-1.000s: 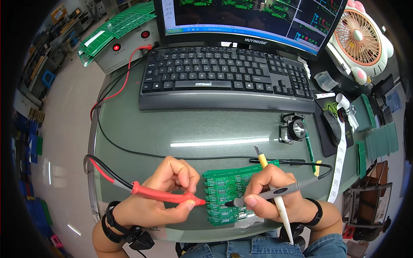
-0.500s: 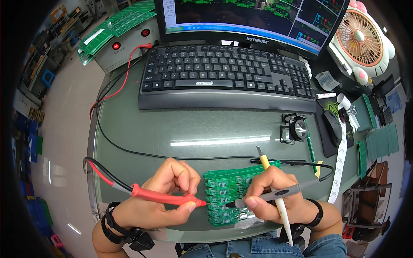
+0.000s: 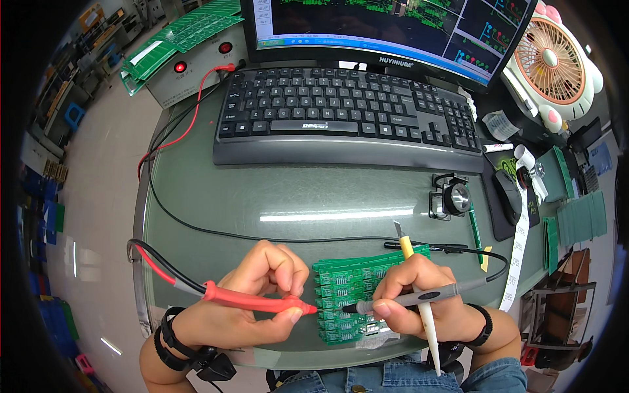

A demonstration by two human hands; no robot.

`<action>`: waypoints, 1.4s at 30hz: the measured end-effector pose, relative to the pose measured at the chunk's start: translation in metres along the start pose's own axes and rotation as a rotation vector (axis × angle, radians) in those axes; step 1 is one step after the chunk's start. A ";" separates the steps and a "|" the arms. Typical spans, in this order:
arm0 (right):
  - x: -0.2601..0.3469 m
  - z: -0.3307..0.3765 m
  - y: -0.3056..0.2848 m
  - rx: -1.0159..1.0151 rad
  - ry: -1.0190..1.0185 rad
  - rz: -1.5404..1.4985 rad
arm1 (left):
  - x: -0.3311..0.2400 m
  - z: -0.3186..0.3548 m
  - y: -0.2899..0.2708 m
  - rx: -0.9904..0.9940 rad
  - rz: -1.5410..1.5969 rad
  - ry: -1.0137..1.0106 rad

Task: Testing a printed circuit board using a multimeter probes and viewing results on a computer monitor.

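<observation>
"Green circuit boards [image 3: 347, 291]: one ridged group, on the near part of the grey-green table [image 3: 314, 190], between both hands, right portion partly covered. Left hand [image 3: 249, 278]?"

"Left of the boards. I see thumb and index finger clamped on one red probe [image 3: 255, 302], other fingers curled. Tip points right, at the boards' left edge; whether it touches, I cannot tell from here."

"Right hand [image 3: 419, 278]?"

"Over the boards' right part. Thumb and fingers clamped on one grey probe [image 3: 403, 300], dark tip pointing left, over the boards; contact unclear on my feed. Also in that hand: one white-handled knife [image 3: 429, 331], yellow collar, blade end far, handle end near."

"Surroundings, for my remote list?"

"Black keyboard [image 3: 347, 118], one, far side of the table. Monitor [image 3: 367, 29], one, lit, beyond it. Black mouse [image 3: 507, 196], one, right, on a dark mat [image 3: 496, 219]. Paper strip [image 3: 517, 249], one, white, right. Fan [image 3: 550, 59], one, far right. Metal box [image 3: 203, 69], one, two red buttons, far left, with further green boards [image 3: 190, 33] on top."
</observation>
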State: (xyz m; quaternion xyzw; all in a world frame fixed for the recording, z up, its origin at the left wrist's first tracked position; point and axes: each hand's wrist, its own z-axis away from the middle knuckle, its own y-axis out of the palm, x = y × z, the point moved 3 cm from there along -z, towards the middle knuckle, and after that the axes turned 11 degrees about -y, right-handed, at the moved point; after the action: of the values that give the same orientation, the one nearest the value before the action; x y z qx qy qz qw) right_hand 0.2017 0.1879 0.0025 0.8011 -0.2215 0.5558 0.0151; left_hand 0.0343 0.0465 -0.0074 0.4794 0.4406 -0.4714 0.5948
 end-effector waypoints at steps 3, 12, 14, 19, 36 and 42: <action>-0.001 0.000 0.000 -0.003 -0.003 0.005 | 0.000 0.000 0.000 0.001 -0.010 0.005; -0.001 0.001 0.002 0.009 0.010 0.018 | 0.002 0.001 -0.002 0.011 0.001 0.000; 0.000 0.001 0.002 0.003 0.015 0.023 | 0.001 0.001 -0.001 0.015 0.001 0.000; 0.000 0.003 -0.001 -0.002 0.087 0.005 | 0.000 0.000 0.002 0.004 0.003 -0.005; 0.011 -0.013 -0.002 0.051 0.330 -0.183 | -0.009 0.001 0.007 0.096 0.104 -0.124; 0.048 -0.029 -0.003 0.446 0.204 -0.044 | -0.009 0.012 0.012 0.130 0.056 -0.324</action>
State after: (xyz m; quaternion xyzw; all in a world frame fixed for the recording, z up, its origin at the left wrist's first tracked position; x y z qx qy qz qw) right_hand 0.1908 0.1820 0.0573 0.7288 -0.0730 0.6687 -0.1278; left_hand 0.0452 0.0374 0.0054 0.4468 0.2938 -0.5532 0.6387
